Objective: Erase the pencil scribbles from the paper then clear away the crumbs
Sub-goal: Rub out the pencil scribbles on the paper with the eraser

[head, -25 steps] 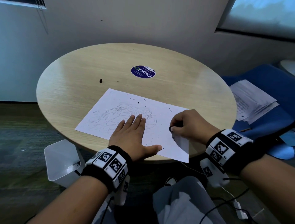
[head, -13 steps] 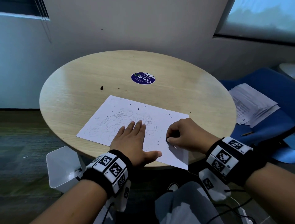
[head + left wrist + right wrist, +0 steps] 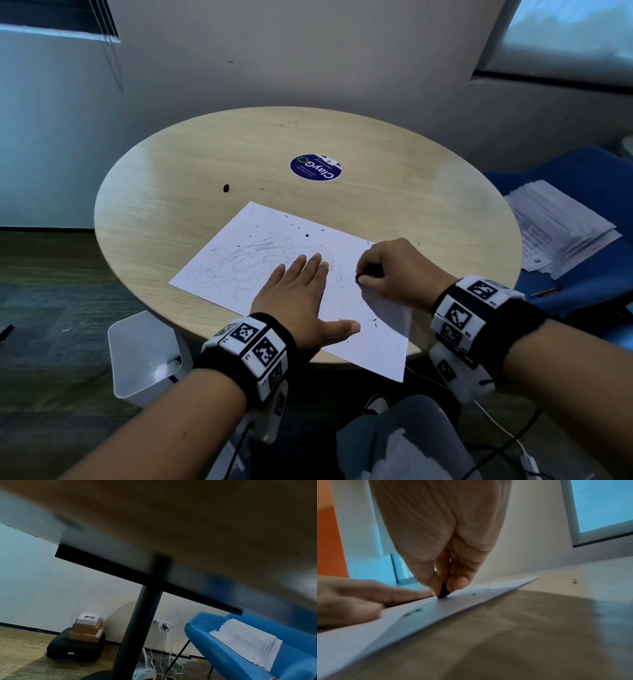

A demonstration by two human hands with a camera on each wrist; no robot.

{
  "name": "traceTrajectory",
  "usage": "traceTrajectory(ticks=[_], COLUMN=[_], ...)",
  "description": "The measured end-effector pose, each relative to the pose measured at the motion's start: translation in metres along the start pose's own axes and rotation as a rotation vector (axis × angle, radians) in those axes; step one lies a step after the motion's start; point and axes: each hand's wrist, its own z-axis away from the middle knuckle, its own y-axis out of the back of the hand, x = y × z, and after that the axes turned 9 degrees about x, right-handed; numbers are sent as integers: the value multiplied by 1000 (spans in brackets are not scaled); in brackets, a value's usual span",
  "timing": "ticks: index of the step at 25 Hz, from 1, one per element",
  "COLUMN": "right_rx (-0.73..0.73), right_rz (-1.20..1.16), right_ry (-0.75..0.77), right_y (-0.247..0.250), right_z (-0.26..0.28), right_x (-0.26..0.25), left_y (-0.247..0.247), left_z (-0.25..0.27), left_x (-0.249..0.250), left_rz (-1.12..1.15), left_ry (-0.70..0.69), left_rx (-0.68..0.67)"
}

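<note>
At frame centre the paper (image 3: 274, 260) lies on the table (image 3: 171, 192), pinned by the flat left hand (image 3: 301, 301). Beside it the right hand (image 3: 394, 270) pinches a dark eraser (image 3: 443, 591) against the sheet. Hard rubbing near the overhanging lower-right corner could crease or tear it.

Colours on my table: white, grey, black, pale wood

The paper (image 3: 373, 329) is white, looped over with grey pencil scribbles (image 3: 246, 263) and flecked with black crumbs (image 3: 306, 235). The eraser (image 3: 443, 591) I pinch is black. The table (image 3: 171, 178) is pale wood grain, with a round dark blue sticker (image 3: 315, 167). My wristbands (image 3: 255, 349) are black with black-and-white square tags. The chair (image 3: 223, 660) is bright blue, the bin (image 3: 137, 363) white.
</note>
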Motion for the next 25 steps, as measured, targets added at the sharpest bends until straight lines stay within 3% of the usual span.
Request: traceTrajectory(ticks=[5,9,13,18,22,25], right_rx=[-174,-34,-175,-92,-226,-125], right_rz=[3,71,17,107,68,109], right_ry=[81,0,64,-10,96,39], right_y=[-5,2,-4,6,-2,2], right_z=[6,-11,-3,-21,-8,-19], right_x=[-15,-7,-22,-14,-29,-22], left_y=[-2,0,0,1,2,1], left_z=[0,1,0,0,1,1], left_x=[0,1,0,1,1,1], left_rz=[12,21,26,27,31,31], left_ry=[-5,3,-3,2,-3,0], left_rx=[24,17,26,21,23,26])
